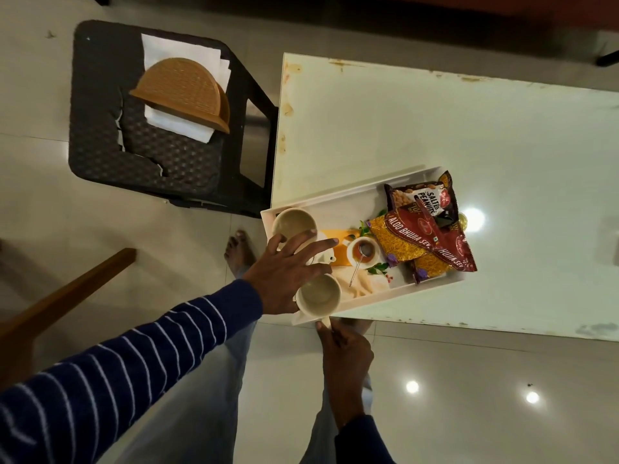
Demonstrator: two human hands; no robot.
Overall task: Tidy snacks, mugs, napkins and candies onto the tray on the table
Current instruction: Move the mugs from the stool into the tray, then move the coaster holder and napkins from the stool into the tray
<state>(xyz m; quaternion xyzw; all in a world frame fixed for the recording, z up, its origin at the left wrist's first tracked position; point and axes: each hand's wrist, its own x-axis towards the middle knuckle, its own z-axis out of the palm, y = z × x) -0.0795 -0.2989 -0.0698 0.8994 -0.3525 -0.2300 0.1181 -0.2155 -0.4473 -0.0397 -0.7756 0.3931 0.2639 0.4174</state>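
Here the mugs are being settled: the left hand (288, 266) is spread, fingers straight, over two mugs (318, 298) at the near end of the tray (338, 199), which sits on the bench (435, 122). The right hand (345, 356) is curled at the tray's near edge, seemingly pinching it. Snacks (425, 236) lie at the tray's far end. Next, the napkins (174, 51), well left of the tray on a stool (100, 142), must be fetched.

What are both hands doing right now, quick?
Left hand: open, fingers spread over the two mugs on the tray, holding nothing.
Right hand: at the tray's near edge; whether it grips cannot be told.
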